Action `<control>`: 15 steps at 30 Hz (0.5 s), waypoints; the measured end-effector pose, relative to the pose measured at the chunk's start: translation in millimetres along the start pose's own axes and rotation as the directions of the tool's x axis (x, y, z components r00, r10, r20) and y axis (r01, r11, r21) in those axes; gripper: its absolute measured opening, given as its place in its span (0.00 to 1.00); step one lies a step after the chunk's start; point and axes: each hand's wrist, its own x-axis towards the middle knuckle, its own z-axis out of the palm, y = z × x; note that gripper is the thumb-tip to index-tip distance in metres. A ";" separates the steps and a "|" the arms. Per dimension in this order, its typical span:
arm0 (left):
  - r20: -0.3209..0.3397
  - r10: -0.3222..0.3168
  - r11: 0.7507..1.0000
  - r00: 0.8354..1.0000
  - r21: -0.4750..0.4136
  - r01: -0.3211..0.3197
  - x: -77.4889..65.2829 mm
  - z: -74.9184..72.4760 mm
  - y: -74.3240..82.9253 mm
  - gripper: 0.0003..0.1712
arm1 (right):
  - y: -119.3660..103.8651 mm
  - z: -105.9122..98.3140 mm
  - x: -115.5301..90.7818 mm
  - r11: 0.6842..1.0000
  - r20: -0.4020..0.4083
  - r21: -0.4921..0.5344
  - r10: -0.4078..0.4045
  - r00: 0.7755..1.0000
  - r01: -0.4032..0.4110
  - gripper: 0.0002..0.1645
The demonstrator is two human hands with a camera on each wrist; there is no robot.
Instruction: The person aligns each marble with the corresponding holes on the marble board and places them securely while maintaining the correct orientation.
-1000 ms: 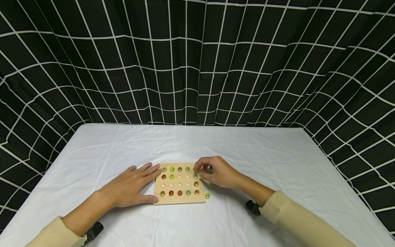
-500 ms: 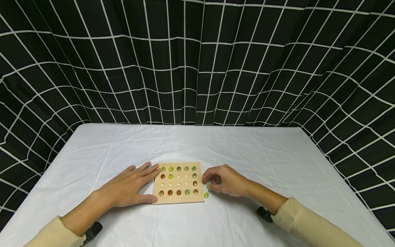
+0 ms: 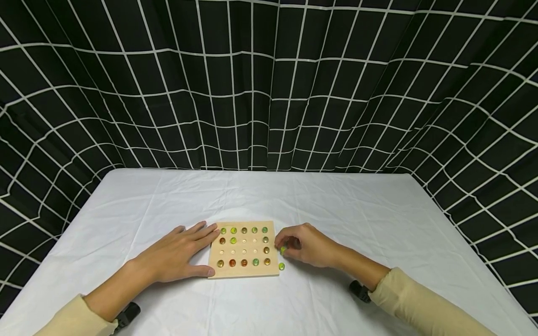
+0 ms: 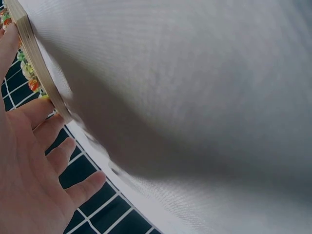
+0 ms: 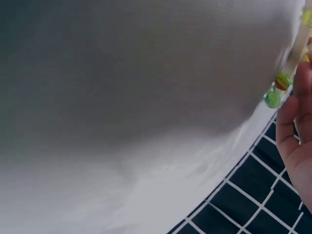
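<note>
A pale wooden board [image 3: 248, 271] with rows of hollows lies on the white cloth, many hollows holding coloured glass marbles. My left hand [image 3: 178, 254] rests flat with spread fingers on the board's left edge; the left wrist view shows its fingers [image 4: 61, 156] along that edge. Beside the right edge, my right hand [image 3: 308, 247] has its thumb and forefinger curled round a green marble [image 3: 283, 250]. Another green marble [image 3: 281, 266] lies on the cloth nearer me. In the right wrist view, a green marble [image 5: 272, 99] and a yellow-red one [image 5: 282, 81] show by the fingers.
The white-clothed table [image 3: 357, 210] extends around the board on all sides. A black curtain with a white grid [image 3: 269, 93] hangs behind and at both sides. Dark cameras sit at the left wrist [image 3: 127, 315] and right wrist [image 3: 359, 291].
My right hand released a marble at the board's top right hollow, drew back right and nearer me, and now pinches a green marble, which has shifted slightly away from me. My left hand stays put.
</note>
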 end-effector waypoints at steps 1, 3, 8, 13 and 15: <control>0.000 0.000 1.000 1.000 0.000 0.000 0.0 0.1 0.1 0.54 | -1.6 -0.7 0.9 1.000 -0.013 0.008 -0.007 1.000 0.007 0.14; 0.000 0.000 1.000 1.000 0.002 0.000 0.1 0.4 0.1 0.54 | -5.2 -1.8 2.9 0.999 -0.037 0.024 -0.023 0.999 0.024 0.14; 0.003 -0.002 1.000 1.000 0.002 0.002 0.3 1.5 0.1 0.55 | -13.0 -2.0 8.4 0.996 -0.082 0.062 -0.054 0.995 0.059 0.14; 0.008 -0.007 1.000 1.000 0.002 0.007 0.1 1.8 0.2 0.55 | -19.7 1.3 14.5 0.993 -0.086 0.086 -0.072 0.994 0.080 0.14; 0.011 -0.010 1.000 1.000 0.002 0.010 0.2 1.7 0.4 0.55 | -22.4 2.8 16.8 0.993 -0.083 0.089 -0.073 0.994 0.081 0.14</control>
